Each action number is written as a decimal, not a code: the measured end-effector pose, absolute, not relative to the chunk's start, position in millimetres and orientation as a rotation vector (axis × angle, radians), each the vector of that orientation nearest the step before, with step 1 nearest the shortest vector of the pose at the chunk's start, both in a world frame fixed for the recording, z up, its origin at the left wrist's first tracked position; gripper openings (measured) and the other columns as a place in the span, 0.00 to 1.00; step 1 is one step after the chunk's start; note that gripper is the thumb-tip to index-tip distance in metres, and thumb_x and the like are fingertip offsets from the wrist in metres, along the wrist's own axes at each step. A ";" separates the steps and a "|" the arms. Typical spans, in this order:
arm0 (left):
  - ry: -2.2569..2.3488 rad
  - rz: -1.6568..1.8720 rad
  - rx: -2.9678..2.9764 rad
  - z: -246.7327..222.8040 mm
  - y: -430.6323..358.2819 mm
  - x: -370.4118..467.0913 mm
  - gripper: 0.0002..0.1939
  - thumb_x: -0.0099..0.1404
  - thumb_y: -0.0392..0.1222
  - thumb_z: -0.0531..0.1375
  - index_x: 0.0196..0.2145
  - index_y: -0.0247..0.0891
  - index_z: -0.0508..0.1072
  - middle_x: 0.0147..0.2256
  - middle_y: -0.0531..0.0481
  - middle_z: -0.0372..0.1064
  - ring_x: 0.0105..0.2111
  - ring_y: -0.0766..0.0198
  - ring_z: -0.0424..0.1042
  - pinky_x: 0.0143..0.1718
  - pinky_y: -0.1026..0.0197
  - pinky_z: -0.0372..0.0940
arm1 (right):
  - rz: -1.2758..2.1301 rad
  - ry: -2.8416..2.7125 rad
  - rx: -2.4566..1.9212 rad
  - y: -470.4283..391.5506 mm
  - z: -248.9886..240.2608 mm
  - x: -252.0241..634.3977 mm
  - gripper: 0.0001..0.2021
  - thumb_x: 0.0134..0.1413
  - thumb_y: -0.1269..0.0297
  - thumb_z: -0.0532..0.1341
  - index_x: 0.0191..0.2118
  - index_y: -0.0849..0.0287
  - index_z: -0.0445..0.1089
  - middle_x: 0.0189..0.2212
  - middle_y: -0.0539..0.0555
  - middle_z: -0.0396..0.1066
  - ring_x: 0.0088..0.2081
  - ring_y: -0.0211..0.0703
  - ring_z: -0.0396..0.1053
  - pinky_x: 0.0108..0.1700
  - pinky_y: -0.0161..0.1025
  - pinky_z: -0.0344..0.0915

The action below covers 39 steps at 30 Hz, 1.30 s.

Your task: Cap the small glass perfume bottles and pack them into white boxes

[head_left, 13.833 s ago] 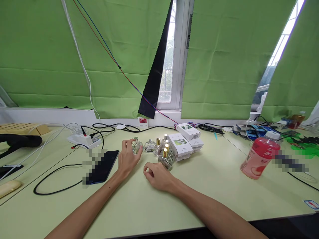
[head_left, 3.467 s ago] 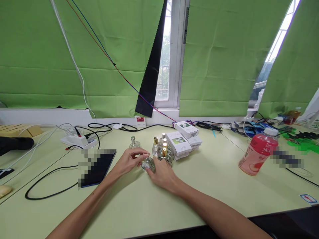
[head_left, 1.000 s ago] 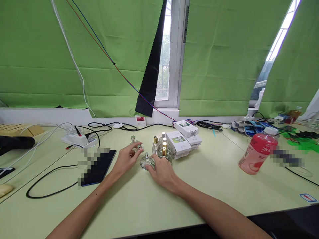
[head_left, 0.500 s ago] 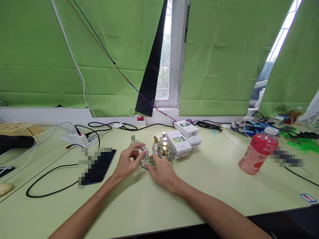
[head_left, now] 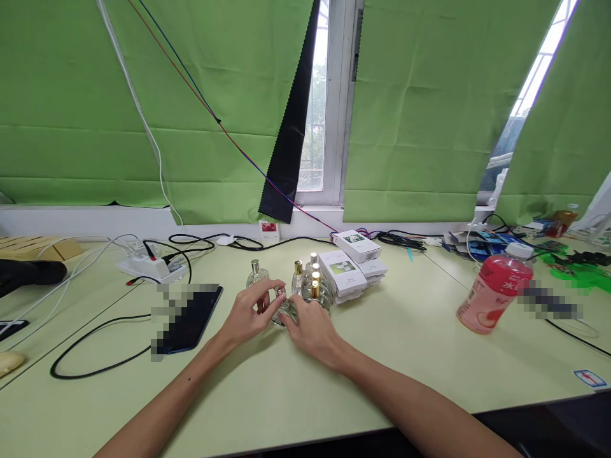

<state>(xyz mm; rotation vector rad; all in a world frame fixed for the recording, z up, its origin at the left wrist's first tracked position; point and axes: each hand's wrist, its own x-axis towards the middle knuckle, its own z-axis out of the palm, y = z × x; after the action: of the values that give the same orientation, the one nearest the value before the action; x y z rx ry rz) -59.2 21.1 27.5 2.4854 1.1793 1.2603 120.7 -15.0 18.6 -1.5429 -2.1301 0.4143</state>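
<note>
Between my hands a clear glass perfume bottle [head_left: 286, 312] stands on the table, fairly upright. The fingertips of my left hand [head_left: 249, 312] pinch the silvery top [head_left: 280, 291] of this bottle. My right hand [head_left: 312, 327] closes around its glass body from the right, hiding part of it. Just behind my left hand is another glass perfume bottle [head_left: 256, 272] with a silver cap. Past my right fingers stand several more perfume bottles [head_left: 298, 280] with gold or silver caps, close together.
White printed boxes [head_left: 342, 272] are stacked right of the bottles. A dark phone [head_left: 198, 318] lies to the left near a white power strip [head_left: 153, 267]. A pink drink bottle [head_left: 494, 292] stands at the right. Cables [head_left: 258, 245] run along the table's back.
The perfume bottle in my hands has gone from leaning left to more upright. My left hand has shifted slightly down and right with its top; my right hand stays nearly in place.
</note>
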 end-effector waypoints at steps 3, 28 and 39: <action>1.175 1.251 2.480 25.9 21.7 -59.8 0.12 0.69 0.46 0.58 0.47 0.40 0.74 0.26 0.56 0.65 0.21 0.71 0.60 0.27 0.67 0.62 | 0.417 -2.131 -1.547 -15.1 18.8 120.6 0.15 0.67 0.55 0.55 0.52 0.55 0.67 0.34 0.57 0.76 0.39 0.53 0.76 0.36 0.38 0.59; 1.183 1.106 2.354 32.2 18.7 -55.6 0.13 0.70 0.50 0.56 0.45 0.41 0.73 0.24 0.57 0.61 0.22 0.69 0.60 0.24 0.67 0.58 | 0.438 -2.148 -1.563 -16.9 23.3 121.2 0.18 0.68 0.57 0.55 0.58 0.56 0.66 0.36 0.59 0.77 0.41 0.54 0.75 0.39 0.40 0.62; 1.287 1.149 2.202 21.3 21.3 -50.8 0.16 0.64 0.55 0.62 0.39 0.41 0.68 0.26 0.57 0.66 0.21 0.70 0.58 0.24 0.65 0.58 | 0.387 -2.149 -1.515 -12.0 14.2 121.4 0.13 0.67 0.58 0.54 0.51 0.57 0.68 0.35 0.59 0.76 0.40 0.54 0.76 0.36 0.39 0.60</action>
<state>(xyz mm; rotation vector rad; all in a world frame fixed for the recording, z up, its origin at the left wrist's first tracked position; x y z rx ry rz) -50.8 21.3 21.3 2.2016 1.2872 1.1487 121.4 -12.0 14.2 -1.5153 -2.1494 0.3866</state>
